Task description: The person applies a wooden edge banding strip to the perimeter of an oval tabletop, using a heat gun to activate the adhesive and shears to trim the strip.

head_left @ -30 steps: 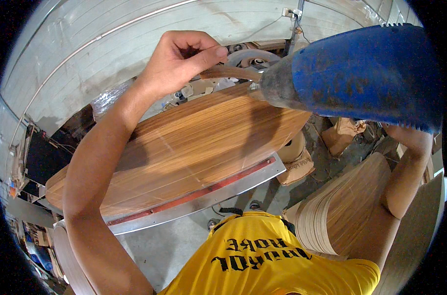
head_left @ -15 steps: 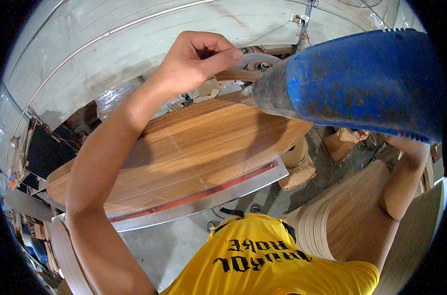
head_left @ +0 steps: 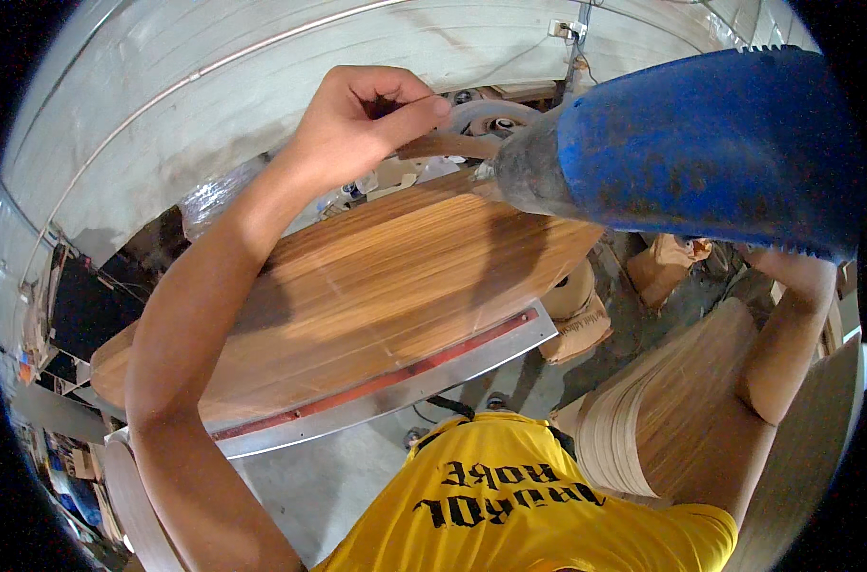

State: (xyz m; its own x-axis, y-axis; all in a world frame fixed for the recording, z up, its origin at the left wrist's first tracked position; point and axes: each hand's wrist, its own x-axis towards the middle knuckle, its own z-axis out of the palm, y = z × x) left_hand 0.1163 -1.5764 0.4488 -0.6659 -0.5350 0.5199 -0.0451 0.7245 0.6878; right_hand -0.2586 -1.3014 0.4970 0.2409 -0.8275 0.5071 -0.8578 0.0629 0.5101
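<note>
Wood-brown edging strip (head_left: 457, 145) spans the short gap between the left hand (head_left: 376, 119) and the grey nozzle (head_left: 533, 167) of a blue heat gun (head_left: 700, 148), near the far right part of a wooden board (head_left: 386, 286). The left hand is pinched narrow on the strip — thumb laid against curled fingers — though the contact itself is hidden on the hand's far side. The strip's right end reaches the nozzle tip; whether the two touch, I cannot tell. The heat gun lies crosswise in the air, nozzle to the left. The right hand (head_left: 781, 267) is mostly hidden behind the gun's body, so I cannot tell how its fingers close.

The board, long with tapering ends, lies flat below the left hand, the gun's nozzle overlapping its far edge in view. Along its near side runs a silver metal rail (head_left: 505, 356) with a red band (head_left: 424, 362) set in it. Near right, beside the person's yellow shirt (head_left: 510, 481), stands a stack of curved wooden boards (head_left: 691, 400). A cardboard box (head_left: 578, 336) sits just right of the rail's end, with crumpled brown paper (head_left: 667, 262) farther right — and a pale wall (head_left: 262, 76) with a pipe (head_left: 195, 76) closes the far side
</note>
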